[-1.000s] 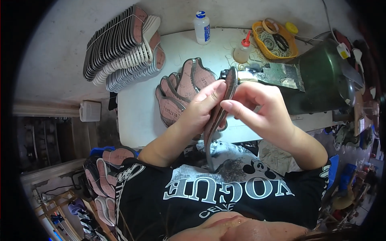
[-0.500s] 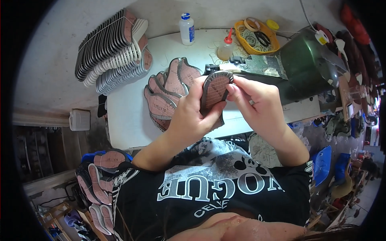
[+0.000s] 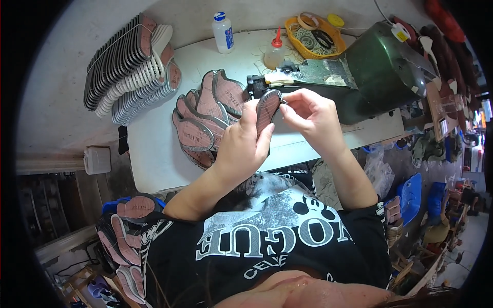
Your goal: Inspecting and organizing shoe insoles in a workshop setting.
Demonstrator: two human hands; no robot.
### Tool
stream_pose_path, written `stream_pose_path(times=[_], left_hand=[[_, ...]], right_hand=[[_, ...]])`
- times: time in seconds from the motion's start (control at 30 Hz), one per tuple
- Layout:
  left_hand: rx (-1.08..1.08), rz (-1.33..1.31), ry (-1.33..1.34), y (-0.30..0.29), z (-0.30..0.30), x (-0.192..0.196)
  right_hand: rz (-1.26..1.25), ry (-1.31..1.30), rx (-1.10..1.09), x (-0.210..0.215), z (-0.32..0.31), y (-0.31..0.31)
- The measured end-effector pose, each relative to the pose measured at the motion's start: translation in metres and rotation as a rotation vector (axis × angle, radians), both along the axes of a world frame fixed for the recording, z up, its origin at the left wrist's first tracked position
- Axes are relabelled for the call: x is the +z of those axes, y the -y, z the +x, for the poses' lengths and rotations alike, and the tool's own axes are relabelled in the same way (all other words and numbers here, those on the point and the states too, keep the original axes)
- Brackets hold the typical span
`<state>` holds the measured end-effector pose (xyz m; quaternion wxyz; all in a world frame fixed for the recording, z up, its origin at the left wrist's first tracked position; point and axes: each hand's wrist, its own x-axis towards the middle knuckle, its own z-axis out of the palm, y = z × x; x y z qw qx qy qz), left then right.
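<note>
Flanking the held sole (image 3: 268, 110) are piled soles (image 3: 204, 122) and a green machine (image 3: 382, 72).

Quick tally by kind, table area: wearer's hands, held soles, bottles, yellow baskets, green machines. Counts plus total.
Hands: 2 (left hand, right hand)
Held pink sole: 1
Bottles: 2 (blue-and-white-capped bottle, red-tipped bottle)
Yellow basket: 1
Green machine: 1
Total: 7
Loose soles on the table overlap too much to count; left out.

Left grip (image 3: 240, 142): closed, your thumb raised opposite your fingers
Right grip (image 3: 314, 119): your thumb and index nearly meeting, other fingers curled
Forearms (image 3: 353, 173): both bare, angling inward from your elbows
</note>
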<state>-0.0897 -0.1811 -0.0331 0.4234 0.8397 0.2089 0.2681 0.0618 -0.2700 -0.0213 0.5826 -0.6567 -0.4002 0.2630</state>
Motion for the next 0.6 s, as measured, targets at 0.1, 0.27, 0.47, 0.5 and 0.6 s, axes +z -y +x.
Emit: stream_pose_path(times=[0.1,0.27,0.47,0.5,0.6], left_hand=[[-0.027,0.055,-0.044,-0.001,-0.001,0.002],[-0.079,-0.023,-0.117,-0.007,-0.002,0.009],[-0.302,-0.789,0.007,-0.042,0.004,0.000],[-0.252,-0.799,0.067,-0.046,0.009,-0.004],[-0.232,-0.591,-0.232,-0.079,0.020,-0.014]], right_hand=[[0.030,0.736,0.001,0.005,-0.002,0.002],[0.014,-0.178,0.010,0.003,0.005,0.002],[-0.089,-0.526,0.438,-0.031,-0.015,0.007],[-0.055,-0.540,0.445,-0.037,-0.021,0.004],[-0.050,-0.520,0.422,-0.043,-0.026,-0.006]])
